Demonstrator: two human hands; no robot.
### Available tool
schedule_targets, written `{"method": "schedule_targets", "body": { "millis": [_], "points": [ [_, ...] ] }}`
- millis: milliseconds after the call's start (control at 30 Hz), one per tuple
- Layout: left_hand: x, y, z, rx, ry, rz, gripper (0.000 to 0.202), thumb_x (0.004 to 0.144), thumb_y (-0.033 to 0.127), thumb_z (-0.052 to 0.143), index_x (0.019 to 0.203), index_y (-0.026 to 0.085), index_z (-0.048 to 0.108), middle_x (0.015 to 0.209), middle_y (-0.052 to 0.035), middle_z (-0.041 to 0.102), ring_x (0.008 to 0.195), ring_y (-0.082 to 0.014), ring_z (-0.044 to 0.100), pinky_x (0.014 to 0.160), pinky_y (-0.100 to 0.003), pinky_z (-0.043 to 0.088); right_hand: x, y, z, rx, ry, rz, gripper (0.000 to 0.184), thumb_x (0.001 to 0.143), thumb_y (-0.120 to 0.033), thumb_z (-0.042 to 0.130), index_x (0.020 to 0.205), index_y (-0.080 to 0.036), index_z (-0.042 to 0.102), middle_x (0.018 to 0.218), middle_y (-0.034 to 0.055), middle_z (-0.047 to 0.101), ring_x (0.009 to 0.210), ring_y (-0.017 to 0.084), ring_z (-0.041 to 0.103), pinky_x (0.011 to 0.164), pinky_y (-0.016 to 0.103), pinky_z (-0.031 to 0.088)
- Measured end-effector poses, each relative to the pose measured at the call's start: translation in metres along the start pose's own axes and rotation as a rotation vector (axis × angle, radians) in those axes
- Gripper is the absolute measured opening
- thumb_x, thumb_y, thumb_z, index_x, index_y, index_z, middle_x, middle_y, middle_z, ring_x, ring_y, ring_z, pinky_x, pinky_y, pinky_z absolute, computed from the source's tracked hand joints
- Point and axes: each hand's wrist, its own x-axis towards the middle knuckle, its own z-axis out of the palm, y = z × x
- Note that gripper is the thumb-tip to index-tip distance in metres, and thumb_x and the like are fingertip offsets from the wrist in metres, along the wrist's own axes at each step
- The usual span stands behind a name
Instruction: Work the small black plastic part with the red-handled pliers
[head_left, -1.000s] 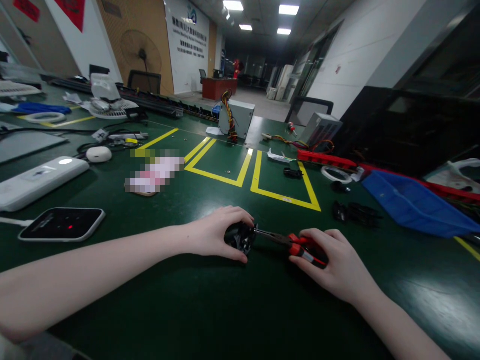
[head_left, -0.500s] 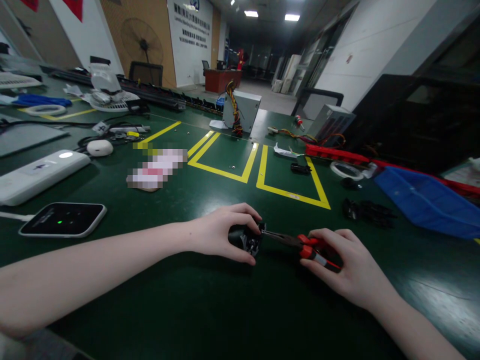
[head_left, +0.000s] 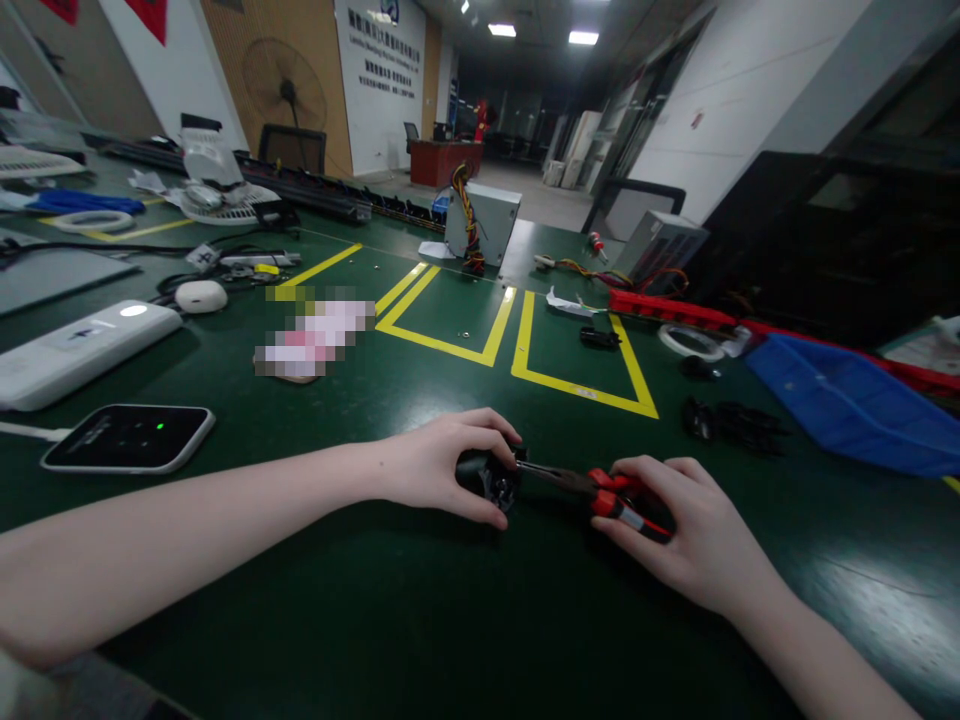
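Observation:
My left hand [head_left: 439,465] is closed around a small black part [head_left: 491,477] that rests on the green table [head_left: 420,620], thumb below and fingers over the top. My right hand [head_left: 682,535] grips the red handles of a pair of long-nose pliers [head_left: 600,495]. The pliers' dark jaws reach left and touch the black part at its right side. What the jaws pinch inside the part is too small to tell.
A black device with a green light [head_left: 127,437] and a white box [head_left: 82,350] lie at the left. Yellow tape rectangles [head_left: 517,355] mark the table ahead. Small black parts [head_left: 731,420], a blue bin [head_left: 847,410] and red trays [head_left: 660,308] sit at the right. Power supplies [head_left: 484,220] stand farther back.
Both hands stay on the black part and the pliers, which barely shift. The view has tilted slightly. The black device's light has gone from red to green.

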Motion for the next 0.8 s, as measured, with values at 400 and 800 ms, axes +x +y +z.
{"method": "schedule_targets", "body": {
  "millis": [400, 800],
  "points": [
    [0.0001, -0.0025, 0.0015, 0.006, -0.017, 0.011, 0.04, 0.075, 0.034, 0.081, 0.108, 0.019, 0.064, 0.136, -0.0088, 0.051, 0.123, -0.0263, 0.053, 0.102, -0.041, 0.045, 0.0015, -0.0026, -0.0025, -0.042, 0.014, -0.048, 0.043, 0.079, -0.056, 0.064, 0.102, -0.02, 0.062, 0.093, 0.0093, 0.069, 0.077, 0.023, 0.058, 0.065, 0.037, 0.047],
    [0.0008, -0.0007, 0.0016, 0.188, -0.029, 0.015, 0.041, 0.072, 0.039, 0.083, 0.106, 0.024, 0.064, 0.134, -0.0057, 0.055, 0.128, -0.0302, 0.046, 0.108, -0.049, 0.029, 0.0038, -0.0048, -0.0063, -0.127, 0.058, -0.168, 0.042, 0.082, -0.054, 0.063, 0.103, -0.017, 0.06, 0.09, 0.0096, 0.069, 0.073, 0.022, 0.058, 0.066, 0.036, 0.044]
  ]
}}
